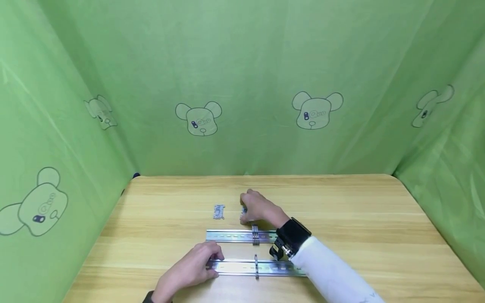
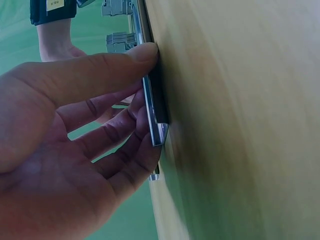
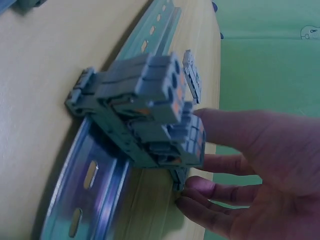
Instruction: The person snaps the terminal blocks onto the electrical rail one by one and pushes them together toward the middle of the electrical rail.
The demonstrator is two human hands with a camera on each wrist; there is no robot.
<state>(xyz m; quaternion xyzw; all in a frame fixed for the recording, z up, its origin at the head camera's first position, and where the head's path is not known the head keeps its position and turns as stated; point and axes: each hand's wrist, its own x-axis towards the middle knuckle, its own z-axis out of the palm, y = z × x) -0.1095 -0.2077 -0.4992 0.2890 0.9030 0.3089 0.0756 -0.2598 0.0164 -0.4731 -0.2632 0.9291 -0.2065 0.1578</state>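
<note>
My left hand [image 1: 193, 265] grips the left end of the near slotted metal DIN rail [image 1: 231, 267]; in the left wrist view the thumb lies on one side of the rail [image 2: 155, 127] and fingers on the other. Beyond the rails, my right hand [image 1: 259, 208] pinches a grey terminal block [image 1: 243, 212] between thumb and fingers, mostly hidden by the hand. A second loose terminal block [image 1: 218, 211] lies flat to its left. On the far rail [image 1: 229, 236] stand several clipped terminal blocks [image 3: 145, 100], which partly hide my right fingertips in the right wrist view.
A single thin grey piece [image 1: 256, 267] sits across the near rail. Both rails lie roughly parallel on the wooden table [image 1: 360, 219]. My right forearm [image 1: 333, 269] crosses over the rails' right parts. Green cloth walls [image 1: 246, 63] stand behind and at both sides.
</note>
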